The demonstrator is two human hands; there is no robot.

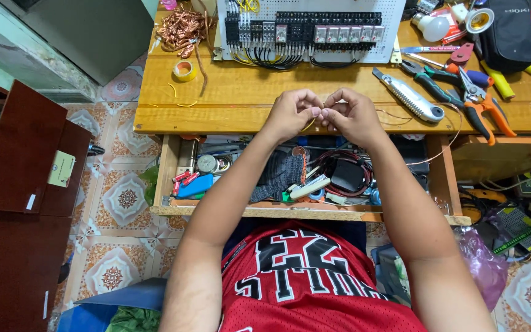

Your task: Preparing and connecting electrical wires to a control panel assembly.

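My left hand (293,110) and my right hand (351,112) meet fingertip to fingertip over the front edge of the wooden desk (235,114). Both pinch a thin yellowish wire (310,123), and a short loop of it hangs below my fingers. A finer strand of wire (453,132) trails from my right hand off to the right. Beyond my hands a white perforated panel (305,27) carries rows of black terminal blocks, relays and bundled wires.
A silver utility knife (410,97), pliers and orange-handled cutters (490,114) lie at right. A tangle of copper wire (180,27) and a tape roll (184,71) sit at left. The open drawer (290,175) below holds cables and small parts. A dark red cabinet (19,184) stands left.
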